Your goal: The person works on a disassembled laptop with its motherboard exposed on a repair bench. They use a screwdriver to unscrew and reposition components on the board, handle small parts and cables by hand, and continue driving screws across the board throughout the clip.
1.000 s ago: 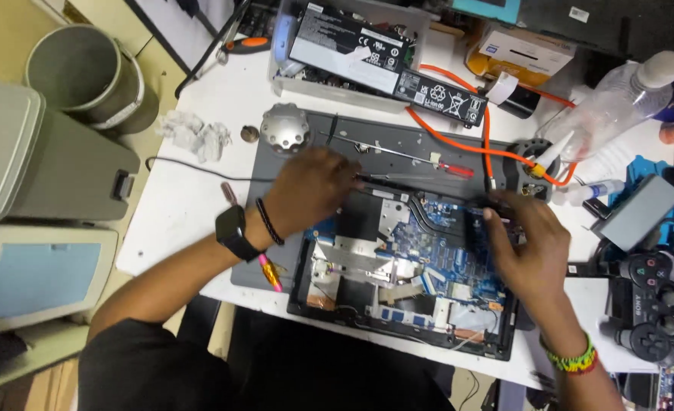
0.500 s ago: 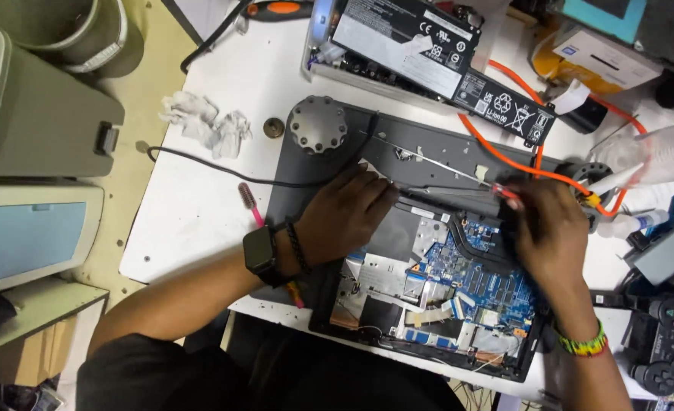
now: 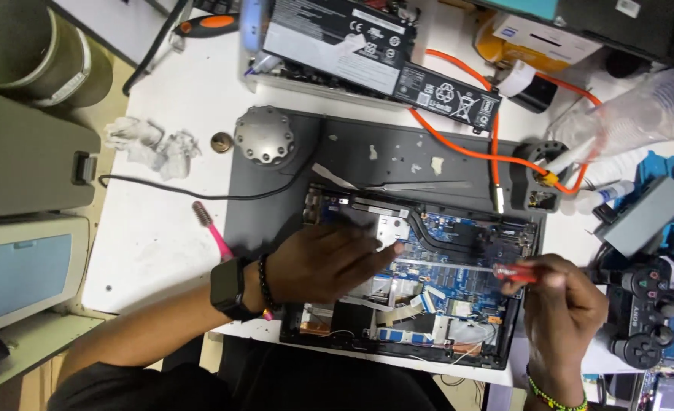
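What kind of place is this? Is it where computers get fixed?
Probably yes, an electronics repair bench. An opened laptop lies with its circuit boards bare, the right hand holds a red-handled screwdriver, and a removed battery pack sits nearby.

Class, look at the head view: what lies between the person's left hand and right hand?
Between the left hand and the right hand lies the opened laptop's exposed blue circuit board. The red-handled screwdriver, held in the right hand, points across it.

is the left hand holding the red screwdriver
No, the right hand holds the red screwdriver; the left hand lies flat on the open laptop.
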